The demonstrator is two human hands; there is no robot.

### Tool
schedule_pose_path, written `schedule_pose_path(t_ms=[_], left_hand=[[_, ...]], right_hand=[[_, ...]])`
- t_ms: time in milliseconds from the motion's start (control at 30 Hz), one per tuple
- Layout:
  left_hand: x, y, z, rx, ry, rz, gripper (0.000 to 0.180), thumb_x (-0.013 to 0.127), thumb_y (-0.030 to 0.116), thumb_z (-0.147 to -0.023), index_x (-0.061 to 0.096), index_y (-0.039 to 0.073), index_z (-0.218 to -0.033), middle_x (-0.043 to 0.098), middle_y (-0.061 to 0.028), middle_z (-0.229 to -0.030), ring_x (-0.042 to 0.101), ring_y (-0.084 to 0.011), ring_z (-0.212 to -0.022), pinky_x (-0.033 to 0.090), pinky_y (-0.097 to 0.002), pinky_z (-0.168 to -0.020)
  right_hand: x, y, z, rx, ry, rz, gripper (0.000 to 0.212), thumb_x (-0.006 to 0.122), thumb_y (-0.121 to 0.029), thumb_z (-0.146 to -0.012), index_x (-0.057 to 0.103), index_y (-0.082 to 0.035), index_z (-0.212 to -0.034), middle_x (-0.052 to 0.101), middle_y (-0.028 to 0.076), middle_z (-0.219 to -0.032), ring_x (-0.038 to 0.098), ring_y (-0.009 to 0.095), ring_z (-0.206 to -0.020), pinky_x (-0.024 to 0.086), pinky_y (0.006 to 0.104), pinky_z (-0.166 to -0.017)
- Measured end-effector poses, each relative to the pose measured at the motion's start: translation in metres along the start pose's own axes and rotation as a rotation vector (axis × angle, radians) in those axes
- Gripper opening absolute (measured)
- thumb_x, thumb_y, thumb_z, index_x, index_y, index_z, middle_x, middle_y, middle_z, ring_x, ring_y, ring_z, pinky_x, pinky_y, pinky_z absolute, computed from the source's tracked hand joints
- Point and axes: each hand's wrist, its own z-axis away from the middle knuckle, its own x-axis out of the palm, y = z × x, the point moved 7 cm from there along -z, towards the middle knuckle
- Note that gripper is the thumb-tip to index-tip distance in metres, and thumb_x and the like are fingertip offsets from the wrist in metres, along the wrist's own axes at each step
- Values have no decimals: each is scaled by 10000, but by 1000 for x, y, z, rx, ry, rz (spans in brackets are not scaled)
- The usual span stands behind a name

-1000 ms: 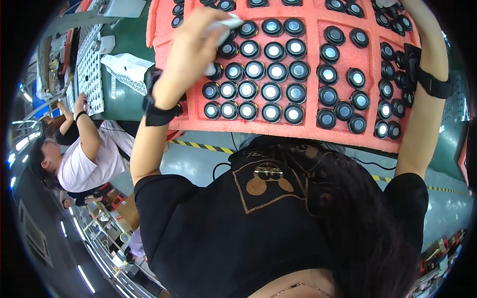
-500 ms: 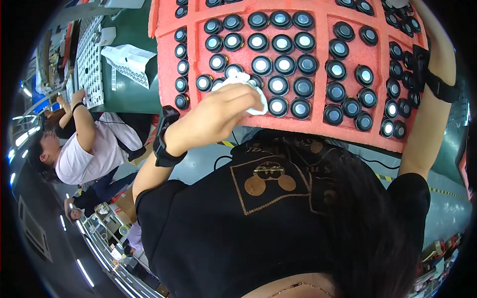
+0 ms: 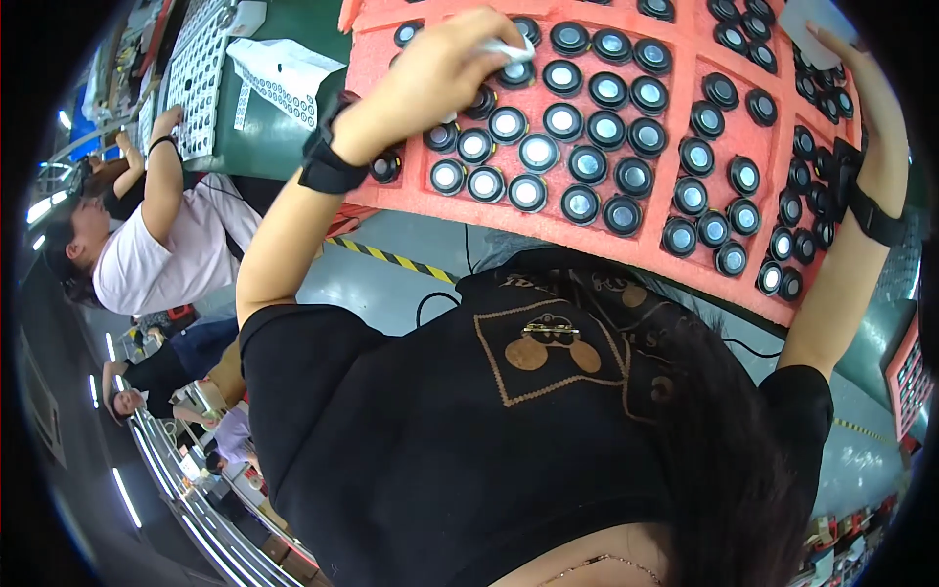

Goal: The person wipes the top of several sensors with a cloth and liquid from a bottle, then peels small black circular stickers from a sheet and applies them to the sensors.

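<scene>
A pink foam tray (image 3: pixel 675 147) with raised dividers holds many round black parts with silver centres, which look like small speakers (image 3: pixel 539 153). My left hand (image 3: pixel 435 88) is over the tray's left part, its fingers closed on a bunched white cloth (image 3: pixel 511 49). The cloth lies against a part in the upper left of that section, and the hand hides some parts beneath it. At the tray's far right corner my right hand (image 3: pixel 866 83) has its fingers against a pale, flat sheet (image 3: pixel 814 35), which covers part of that corner. Both wrists wear black bands.
On the green table (image 3: pixel 210 147) to the left lie a white sheet with printed rings (image 3: pixel 279 83) and a white panel with rows of small parts (image 3: pixel 196 78). A co-worker in a pale shirt (image 3: pixel 166 249) reaches over that panel. Another loaded pink tray (image 3: pixel 910 382) stands at far right.
My left hand has moved up and away with the white cloth, uncovering parts in the near row. The pale sheet by my right hand shows more now. The view has shifted slightly.
</scene>
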Motion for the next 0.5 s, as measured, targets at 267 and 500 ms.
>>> schedule_pose_path(t_ms=[267, 500], left_hand=[[26, 49, 54, -277, -416, -123, 207, 528, -55, -738, 515, 13, -933, 539, -101, -882, 533, -258, -900, 417, -326, -796], [-38, 32, 49, -484, -201, 17, 231, 495, -70, -724, 557, 30, -923, 568, -69, -893, 571, -225, -863, 439, -305, -750]], right_hand=[[-3, -17, -1, -135, 52, 26, 564, 691, -229, -711, 450, 31, -1149, 561, 115, -1035, 540, 185, -946, 402, 265, -841], [-5, -38, 5, -250, 149, 55, 631, 704, -211, -703, 406, 32, -1203, 551, 122, -1040, 532, 180, -957, 396, 258, -846]])
